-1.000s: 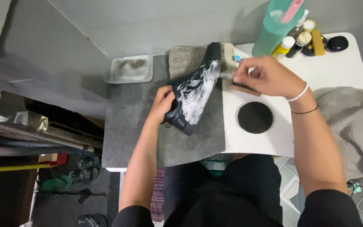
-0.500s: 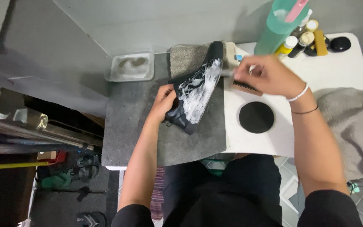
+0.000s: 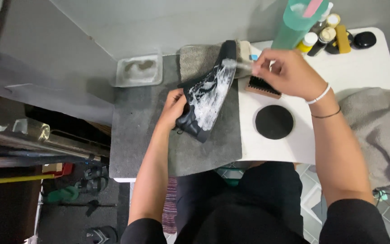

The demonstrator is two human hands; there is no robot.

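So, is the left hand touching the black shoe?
Touching. The head view shows the left hand gripping the heel end of the black shoe, fingers wrapped against its side, with no gap between them.

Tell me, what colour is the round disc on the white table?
The round disc is plain black, clearest in the head view.

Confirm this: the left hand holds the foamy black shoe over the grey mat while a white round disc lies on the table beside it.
Not quite. In the head view the disc is black, not white. The rest stands: the left hand holds the foamy black shoe over the grey mat.
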